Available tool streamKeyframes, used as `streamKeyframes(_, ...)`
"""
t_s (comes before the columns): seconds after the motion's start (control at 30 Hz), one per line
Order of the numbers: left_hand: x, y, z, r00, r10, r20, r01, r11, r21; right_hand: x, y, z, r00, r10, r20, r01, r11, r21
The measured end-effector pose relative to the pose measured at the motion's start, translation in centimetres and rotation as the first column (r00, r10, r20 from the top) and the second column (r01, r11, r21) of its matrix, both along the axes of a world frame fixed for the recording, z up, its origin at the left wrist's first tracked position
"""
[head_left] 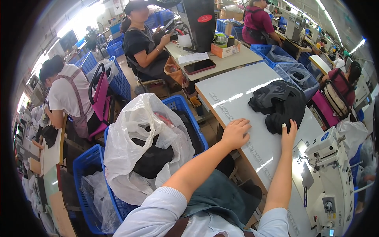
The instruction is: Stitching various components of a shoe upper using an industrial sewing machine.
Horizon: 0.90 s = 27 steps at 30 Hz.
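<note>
On the white worktop (pixel 237 89) lies a heap of black cloth pieces (pixel 293 103). A dark grey, glove-like shape shows on its upper left part. My right hand (pixel 289 133) reaches to the heap's near edge, thumb and fingers apart, the fingertips touching the cloth. Nearer the table's left edge, my left hand (pixel 236 133) rests on the worktop with its fingers stretched out loosely and nothing in them. A gap separates it from the heap.
A white sewing machine (pixel 329 173) stands at the right. Left of the table, a blue crate (pixel 197 130) holds a white plastic bag (pixel 118 134) with black cloth inside. Another blue crate (pixel 87 158) adjoins it. A phone (pixel 199 66) lies on the far table. Several people sit nearby.
</note>
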<state>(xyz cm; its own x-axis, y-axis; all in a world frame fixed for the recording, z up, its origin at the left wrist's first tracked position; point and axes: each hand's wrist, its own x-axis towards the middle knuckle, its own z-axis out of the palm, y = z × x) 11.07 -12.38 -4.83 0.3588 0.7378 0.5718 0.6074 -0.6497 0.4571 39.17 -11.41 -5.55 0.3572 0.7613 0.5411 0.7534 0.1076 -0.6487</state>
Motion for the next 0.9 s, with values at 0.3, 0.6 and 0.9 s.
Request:
streamKeyframes(0.3, 0.09, 0.15, -0.1, 1.0, -0.003, 0.006, 0.003, 1.0, 0.02, 0.12, 0.08, -0.26, 1.0, -0.011, 0.003, 0.011, 1.0, 0.001)
streamKeyframes(0.6, 0.09, 0.07, 0.0, 1.0, 0.001, -0.008, -0.001, 1.0, 0.0, -0.16, -0.12, 0.0, 1.0, -0.007, -0.013, 0.007, 1.0, 0.0)
streamKeyframes(0.9, 0.3, 0.14, -0.25, 1.0, -0.001, -0.03, 0.0, 1.0, -0.004, -0.23, -0.28, 0.16, 1.0, -0.012, -0.024, 0.012, 1.0, -0.002)
